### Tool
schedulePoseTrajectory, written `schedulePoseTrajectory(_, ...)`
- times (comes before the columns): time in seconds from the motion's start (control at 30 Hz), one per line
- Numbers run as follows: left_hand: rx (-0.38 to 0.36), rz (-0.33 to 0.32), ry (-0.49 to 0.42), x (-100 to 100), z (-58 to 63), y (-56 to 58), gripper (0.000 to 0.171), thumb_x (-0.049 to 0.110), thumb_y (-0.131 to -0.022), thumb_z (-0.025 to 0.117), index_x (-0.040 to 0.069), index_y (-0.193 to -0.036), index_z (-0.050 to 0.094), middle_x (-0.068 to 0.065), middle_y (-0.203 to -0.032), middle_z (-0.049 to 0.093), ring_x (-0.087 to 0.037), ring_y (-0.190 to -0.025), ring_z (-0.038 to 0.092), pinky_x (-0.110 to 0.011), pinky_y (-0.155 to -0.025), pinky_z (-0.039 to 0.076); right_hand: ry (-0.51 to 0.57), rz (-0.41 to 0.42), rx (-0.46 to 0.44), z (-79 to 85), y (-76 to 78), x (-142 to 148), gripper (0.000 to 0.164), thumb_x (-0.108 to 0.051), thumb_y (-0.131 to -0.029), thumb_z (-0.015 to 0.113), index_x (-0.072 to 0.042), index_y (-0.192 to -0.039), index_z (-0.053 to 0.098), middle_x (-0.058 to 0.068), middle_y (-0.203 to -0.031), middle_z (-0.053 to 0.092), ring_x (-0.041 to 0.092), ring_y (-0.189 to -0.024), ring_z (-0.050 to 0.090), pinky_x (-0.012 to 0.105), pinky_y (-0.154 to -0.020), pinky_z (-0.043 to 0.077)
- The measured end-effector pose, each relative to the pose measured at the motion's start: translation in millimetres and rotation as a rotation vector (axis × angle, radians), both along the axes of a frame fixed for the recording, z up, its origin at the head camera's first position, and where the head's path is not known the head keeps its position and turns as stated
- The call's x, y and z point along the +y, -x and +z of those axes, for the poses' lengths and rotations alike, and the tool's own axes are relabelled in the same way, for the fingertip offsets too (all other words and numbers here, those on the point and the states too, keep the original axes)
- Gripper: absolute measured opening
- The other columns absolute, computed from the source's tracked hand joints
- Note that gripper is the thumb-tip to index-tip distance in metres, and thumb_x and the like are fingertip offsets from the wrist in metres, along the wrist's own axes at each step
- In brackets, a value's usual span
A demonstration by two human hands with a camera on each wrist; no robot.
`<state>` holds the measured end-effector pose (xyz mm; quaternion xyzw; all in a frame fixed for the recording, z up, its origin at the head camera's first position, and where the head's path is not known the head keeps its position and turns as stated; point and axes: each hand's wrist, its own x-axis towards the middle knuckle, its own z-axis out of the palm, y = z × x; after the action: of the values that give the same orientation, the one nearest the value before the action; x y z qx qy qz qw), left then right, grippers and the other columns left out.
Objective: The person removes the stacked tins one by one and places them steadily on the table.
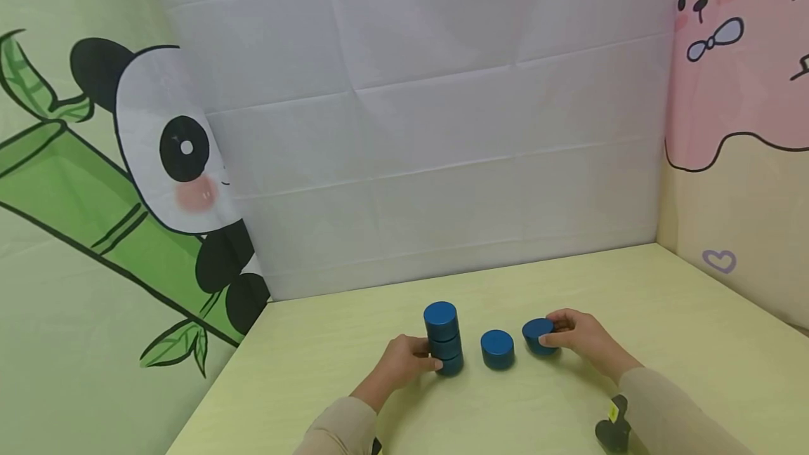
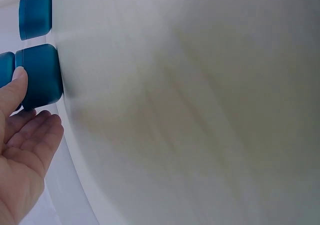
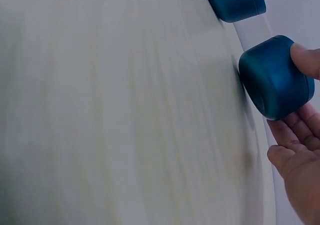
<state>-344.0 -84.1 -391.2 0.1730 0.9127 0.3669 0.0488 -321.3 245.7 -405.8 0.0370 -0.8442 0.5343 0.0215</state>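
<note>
Three round blue tins stand in a stack (image 1: 441, 321) left of centre on the table. My left hand (image 1: 403, 364) holds the stack low down from the left, thumb in front and fingers behind. In the left wrist view the thumb lies on the bottom tin (image 2: 42, 77). To the right, my right hand (image 1: 584, 338) grips another blue tin (image 1: 536, 332) between thumb and fingers. That tin (image 3: 275, 80) tilts in the right wrist view; whether its edge touches the table is unclear. Between the hands a single blue tin (image 1: 497, 350) stands upright, untouched.
The pale yellow table (image 1: 354, 321) runs back to a white cloth wall (image 1: 442, 125). Printed cloths with a panda (image 1: 158, 139) and a pink bear (image 1: 727, 90) hang at the sides. A small black object with a yellow tag (image 1: 613, 430) shows beside the right sleeve.
</note>
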Motion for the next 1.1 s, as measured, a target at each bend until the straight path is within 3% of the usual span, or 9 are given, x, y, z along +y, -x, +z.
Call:
schedulePoseTrajectory(0.83, 0.0, -0.008, 0.002, -0.5, 0.2, -0.3, 0.041, 0.02, -0.079, 0.074, 0.0, -0.114, 0.065, -0.015, -0.109, 0.066, -0.032, -0.101, 0.061, -0.046, -0.083, 0.051, 0.046, 0.022, -0.075, -8.5, 6.9, 7.6, 0.06, -0.018, -0.079, 0.073, 0.006, -0.126, 0.047, 0.017, -0.116, 0.055, 0.025, -0.103, 0.052, 0.042, -0.088, 0.044)
schedulePoseTrajectory(1.1, 0.004, -0.017, -0.005, 0.0, 1.2, -0.9, 0.041, 0.019, -0.079, 0.074, 0.0, -0.114, 0.064, -0.016, -0.11, 0.066, -0.033, -0.102, 0.061, -0.047, -0.084, 0.05, 0.061, 0.044, -0.06, -6.9, 3.7, 8.3, 0.061, -0.016, -0.079, 0.073, 0.007, -0.128, 0.045, 0.018, -0.118, 0.054, 0.026, -0.104, 0.051, 0.043, -0.089, 0.044)
